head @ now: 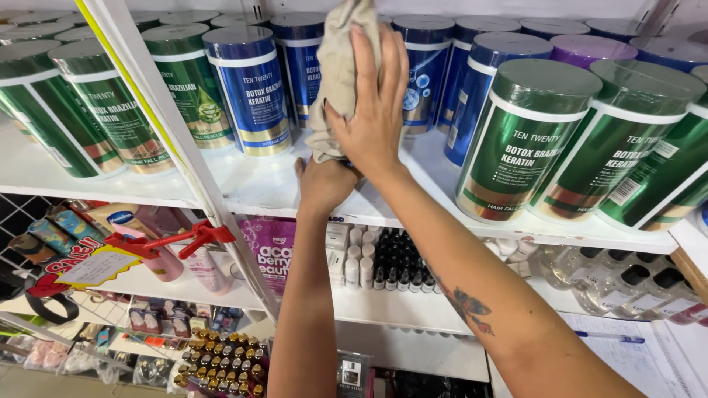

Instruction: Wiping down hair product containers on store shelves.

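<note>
My right hand (372,110) presses a beige cloth (335,66) against a tall container standing among the jars on the white upper shelf (251,188). The cloth drapes over it and hides almost all of it; only a sliver of blue shows below my palm. Just underneath, my left hand (321,184) reaches up and grips the base of the covered container, fingers curled around its bottom at the shelf's front. Both forearms rise from the lower edge of the view.
Tall green jars (527,140) and blue jars (247,88) crowd the shelf on both sides. A slanted white post (173,140) crosses at left, with a red clamp (195,237). Small bottles (394,265) and a pink pouch (269,250) fill the lower shelf. Papers (627,354) lie bottom right.
</note>
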